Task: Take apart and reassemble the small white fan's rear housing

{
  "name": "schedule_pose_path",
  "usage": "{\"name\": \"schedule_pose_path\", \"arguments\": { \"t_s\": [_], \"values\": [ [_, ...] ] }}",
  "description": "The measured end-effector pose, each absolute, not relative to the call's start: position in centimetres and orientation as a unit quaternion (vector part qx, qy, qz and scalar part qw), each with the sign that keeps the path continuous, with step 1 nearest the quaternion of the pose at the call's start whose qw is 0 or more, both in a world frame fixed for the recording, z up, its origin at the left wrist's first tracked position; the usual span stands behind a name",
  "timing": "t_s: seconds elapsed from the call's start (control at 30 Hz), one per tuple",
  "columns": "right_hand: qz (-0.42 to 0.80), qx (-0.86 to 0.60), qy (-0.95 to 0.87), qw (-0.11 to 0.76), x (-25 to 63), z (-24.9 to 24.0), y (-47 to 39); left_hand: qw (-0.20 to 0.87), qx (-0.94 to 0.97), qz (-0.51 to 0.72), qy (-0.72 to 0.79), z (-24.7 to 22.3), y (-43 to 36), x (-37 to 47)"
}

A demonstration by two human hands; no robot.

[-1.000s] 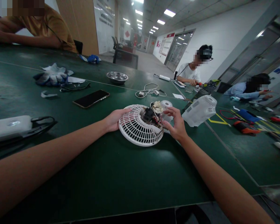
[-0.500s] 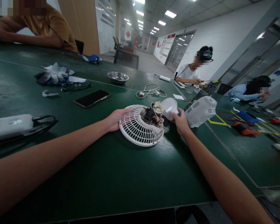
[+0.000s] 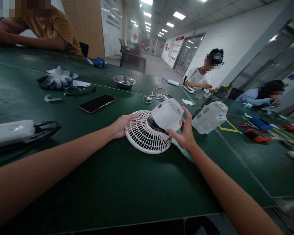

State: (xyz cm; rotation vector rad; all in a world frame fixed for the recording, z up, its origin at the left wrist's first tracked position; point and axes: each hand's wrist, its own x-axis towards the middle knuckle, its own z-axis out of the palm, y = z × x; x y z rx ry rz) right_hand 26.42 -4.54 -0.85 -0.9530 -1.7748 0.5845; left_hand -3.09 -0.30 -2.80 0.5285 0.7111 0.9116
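Observation:
A round white fan grille [image 3: 147,143] rests on the green table, its left edge gripped by my left hand [image 3: 123,126]. My right hand [image 3: 186,130] holds a white plastic motor cover [image 3: 167,114] by its right side, thumb below and fingers behind. The cover sits tilted over the motor [image 3: 155,124] at the grille's centre and hides most of it. Just right of my right hand stands a white plastic housing [image 3: 210,117] with vent slots.
A black phone [image 3: 97,103], a metal bowl [image 3: 124,81], a white cable [image 3: 154,96] and gloves [image 3: 56,77] lie beyond my hands. A white device [image 3: 12,133] is at the left. Tools lie at the right. Other people sit around the table.
The white cover has moved left in my right hand from beside the motor to over it, and has turned. The motor and its wires are now mostly covered. My left hand has stayed on the grille.

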Motion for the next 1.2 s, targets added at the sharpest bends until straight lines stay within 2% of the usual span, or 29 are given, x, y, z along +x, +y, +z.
{"name": "schedule_pose_path", "arguments": {
  "t_s": [0.3,0.37,0.47,0.57,0.67,0.83,0.93,1.2],
  "values": [
    [0.095,-0.415,-0.803,0.417,26.5,-0.1,-4.5,0.718,0.273,0.494,0.408,-2.4,-0.8,-2.1],
    [0.073,-0.410,-0.819,0.395,26.3,0.1,-4.7,0.641,0.334,0.524,0.451,-2.1,-1.3,-2.2],
    [0.090,-0.409,-0.825,0.379,26.2,0.4,-4.7,0.460,0.501,0.567,0.466,-1.4,-2.2,-2.6],
    [0.114,-0.412,-0.829,0.361,26.4,0.6,-4.7,0.362,0.684,0.489,0.403,-0.5,-3.0,-2.7],
    [0.119,-0.415,-0.831,0.350,26.7,0.7,-4.8,0.330,0.779,0.399,0.355,0.5,-3.4,-2.6],
    [0.173,-0.345,-0.850,0.358,26.6,0.7,-5.3,0.294,0.817,0.359,0.343,2.0,-3.8,-2.7],
    [0.143,-0.315,-0.875,0.339,26.2,0.7,-5.6,0.288,0.837,0.335,0.323,2.4,-4.0,-2.8],
    [0.092,-0.334,-0.883,0.316,26.0,0.9,-5.5,0.346,0.799,0.366,0.327,1.8,-3.9,-2.7]
  ]
}}
